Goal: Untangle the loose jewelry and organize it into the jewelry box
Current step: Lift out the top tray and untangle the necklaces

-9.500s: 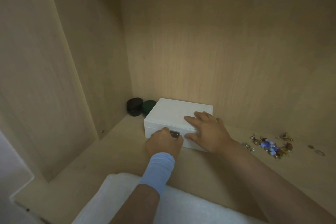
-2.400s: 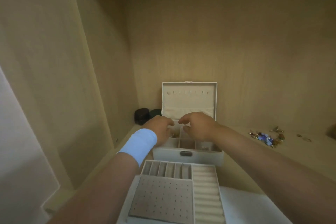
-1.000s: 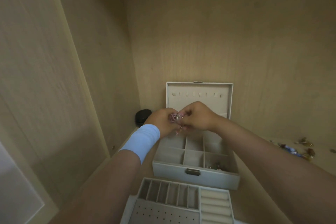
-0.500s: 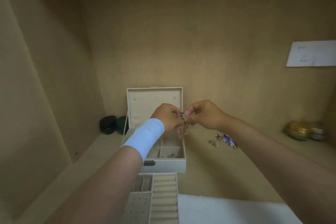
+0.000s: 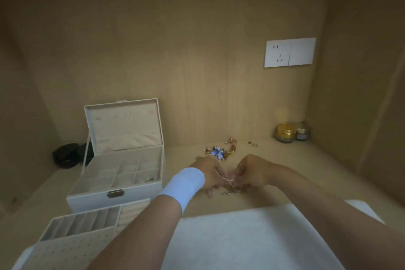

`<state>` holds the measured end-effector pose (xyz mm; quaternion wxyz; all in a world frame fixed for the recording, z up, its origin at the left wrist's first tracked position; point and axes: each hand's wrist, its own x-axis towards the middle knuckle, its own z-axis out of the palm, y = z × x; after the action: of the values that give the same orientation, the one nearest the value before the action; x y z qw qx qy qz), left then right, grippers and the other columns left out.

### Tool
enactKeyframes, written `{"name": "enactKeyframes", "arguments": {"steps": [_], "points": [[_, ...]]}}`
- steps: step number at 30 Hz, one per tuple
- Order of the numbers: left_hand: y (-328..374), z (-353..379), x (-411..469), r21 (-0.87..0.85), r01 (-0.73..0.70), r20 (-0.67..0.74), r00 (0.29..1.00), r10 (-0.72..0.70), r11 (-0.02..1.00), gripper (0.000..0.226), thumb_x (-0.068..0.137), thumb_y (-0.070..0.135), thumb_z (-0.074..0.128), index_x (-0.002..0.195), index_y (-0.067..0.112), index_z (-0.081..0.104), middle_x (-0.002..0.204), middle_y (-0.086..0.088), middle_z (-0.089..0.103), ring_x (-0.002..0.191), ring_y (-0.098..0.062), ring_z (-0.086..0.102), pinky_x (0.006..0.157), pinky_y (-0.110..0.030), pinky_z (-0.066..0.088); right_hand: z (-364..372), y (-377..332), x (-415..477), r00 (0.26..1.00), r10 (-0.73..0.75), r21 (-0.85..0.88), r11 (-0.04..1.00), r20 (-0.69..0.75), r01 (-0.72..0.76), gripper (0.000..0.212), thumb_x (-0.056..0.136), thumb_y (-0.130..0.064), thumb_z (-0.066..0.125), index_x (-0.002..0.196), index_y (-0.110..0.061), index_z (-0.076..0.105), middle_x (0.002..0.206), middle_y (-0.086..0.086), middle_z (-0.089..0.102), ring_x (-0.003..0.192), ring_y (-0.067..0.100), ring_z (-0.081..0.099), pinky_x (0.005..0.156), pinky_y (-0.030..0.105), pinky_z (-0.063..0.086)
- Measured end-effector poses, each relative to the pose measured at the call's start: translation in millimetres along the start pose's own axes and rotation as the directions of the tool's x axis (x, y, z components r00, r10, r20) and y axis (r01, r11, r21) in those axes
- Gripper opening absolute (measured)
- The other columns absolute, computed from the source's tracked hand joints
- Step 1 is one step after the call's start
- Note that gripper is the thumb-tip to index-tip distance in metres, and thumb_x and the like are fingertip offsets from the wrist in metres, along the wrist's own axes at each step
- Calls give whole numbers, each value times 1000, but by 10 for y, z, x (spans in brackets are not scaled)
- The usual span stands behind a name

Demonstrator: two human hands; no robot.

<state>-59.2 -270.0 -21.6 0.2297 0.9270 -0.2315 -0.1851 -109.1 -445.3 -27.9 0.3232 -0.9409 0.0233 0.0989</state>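
Observation:
The white jewelry box (image 5: 114, 193) stands open at the left, its lid upright and its compartments showing a few small pieces at the right. Its removed tray (image 5: 72, 232) lies in front of it. My left hand (image 5: 208, 176), with a light blue wristband, and my right hand (image 5: 252, 173) are close together low over the shelf, right of the box. Both pinch a thin tangled chain (image 5: 229, 182) stretched between them. A loose pile of beaded jewelry (image 5: 219, 152) lies just behind my hands, with small rings (image 5: 254, 144) to its right.
A white cloth (image 5: 252, 237) covers the shelf's front. Two dark round cases (image 5: 65, 155) sit behind the box at the left wall. A gold-lidded jar (image 5: 285, 135) and a small jar (image 5: 302, 133) stand in the back right corner. A wall socket (image 5: 289, 52) is on the back panel.
My hands carried the tangled chain from above the open box to the right and down near the shelf. The view has swung right, showing the socket and jars.

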Motion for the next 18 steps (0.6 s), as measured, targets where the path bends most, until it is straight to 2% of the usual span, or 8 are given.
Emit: {"name": "enactKeyframes", "arguments": {"steps": [1,3,5,8,10,13,15,18], "points": [[-14,26,22,29,4,-19,1000,-3,1000,18,80,20,64,95,26,71,69,7,71,73,-13,71,90,-30,54,12,39,-2,1000,4,-8,1000,-11,-4,17,81,-17,76,64,-17,75,63,4,69,60,13,61,57,21,48],[-49,55,69,140,16,-51,999,-9,990,24,84,21,65,106,28,69,95,6,72,95,-15,68,93,-28,51,27,122,10,998,7,-46,999,-54,-10,23,82,-18,74,60,-20,71,60,1,66,58,12,59,60,22,47],[-84,56,82,230,35,-60,998,-21,973,32,88,20,64,119,27,65,118,1,67,109,-18,62,96,-29,48,23,176,20,994,4,-101,995,-108,-15,12,83,-25,75,73,-18,77,67,-3,68,61,7,58,64,22,45],[-112,92,63,328,-12,-145,987,63,945,38,93,16,52,128,27,61,134,-1,54,123,-23,52,103,-34,43,-35,216,-11,977,-24,-181,983,-211,-15,21,89,-30,69,106,-21,76,101,-6,71,94,10,63,84,22,47],[-109,168,41,266,-133,-211,958,192,955,34,94,16,48,121,28,65,130,-1,54,119,-22,53,102,-34,43,-52,205,-80,963,-95,-233,972,-251,35,26,92,-30,64,116,-25,72,119,-6,68,110,14,62,96,26,47],[-129,339,20,260,-281,-143,935,324,924,29,96,22,49,114,29,69,122,1,60,111,-20,57,99,-36,45,68,207,-168,967,-232,-248,948,-107,200,25,97,-25,53,107,-37,72,116,-10,70,107,12,61,99,33,47],[-189,413,23,364,-269,-63,948,312,892,34,99,27,45,127,29,63,134,1,56,126,-23,46,104,-39,40,172,260,-185,974,-224,-330,919,6,214,36,100,-23,45,124,-42,63,128,-9,65,117,15,57,105,34,41],[-310,398,17,426,-180,-54,973,223,887,43,102,37,39,143,29,47,153,4,36,141,-22,25,115,-39,28,188,367,-179,981,-194,-437,882,12,180,43,103,-30,41,146,-37,44,138,-2,56,129,24,51,108,34,36]]}}
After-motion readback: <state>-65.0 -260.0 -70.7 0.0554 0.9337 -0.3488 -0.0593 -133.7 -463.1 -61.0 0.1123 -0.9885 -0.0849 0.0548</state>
